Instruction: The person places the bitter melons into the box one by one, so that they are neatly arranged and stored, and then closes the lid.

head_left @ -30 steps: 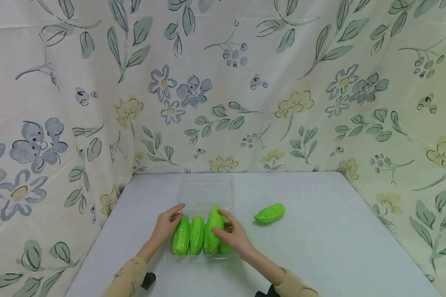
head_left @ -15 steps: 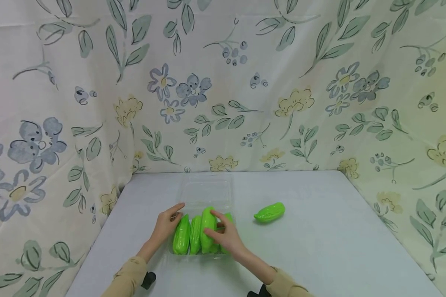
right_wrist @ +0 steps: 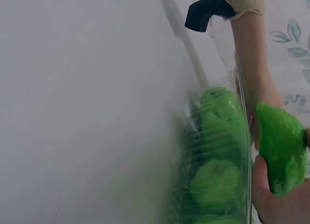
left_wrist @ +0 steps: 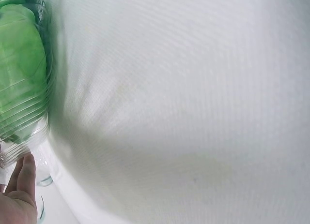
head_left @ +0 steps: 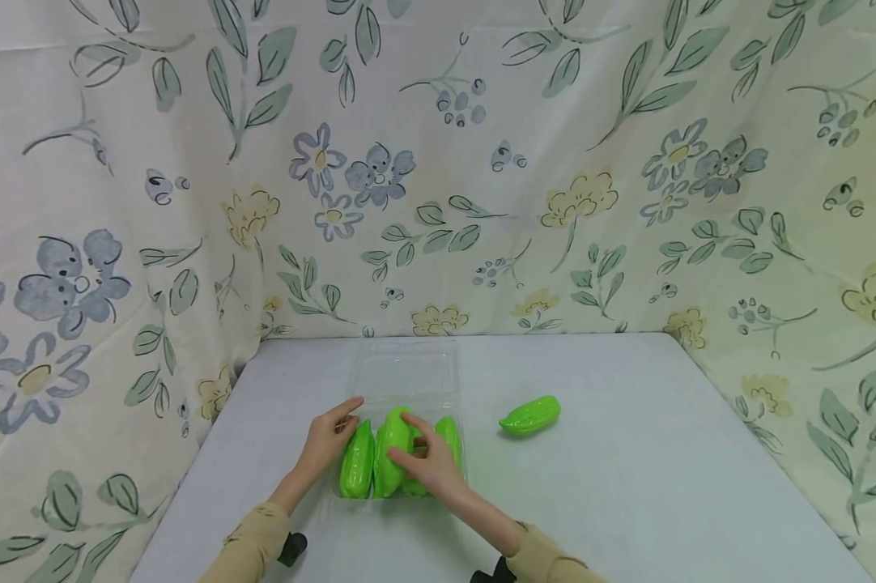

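Note:
A clear plastic clamshell box [head_left: 407, 380] stands on the table with its lid folded back. Several bumpy green bitter melons [head_left: 356, 463] lie side by side in its base. My left hand [head_left: 326, 441] holds the box's left wall near the hinge, and in the left wrist view its fingers [left_wrist: 26, 178] lie against the ribbed outside. My right hand [head_left: 434, 465] grips one bitter melon [head_left: 393, 453] between thumb and fingers, raised over the others. In the right wrist view this held melon [right_wrist: 281, 149] is above the box rim. The right hand partly hides the melons beneath it.
One more bitter melon [head_left: 530, 416] lies on the white table [head_left: 627, 486] to the right of the box. A floral curtain [head_left: 438, 162] hangs behind the table and along its sides.
My right hand has moved left with the held bitter melon, from the right part of the box toward the left-middle, uncovering the rightmost melon. My left hand has stayed in place.

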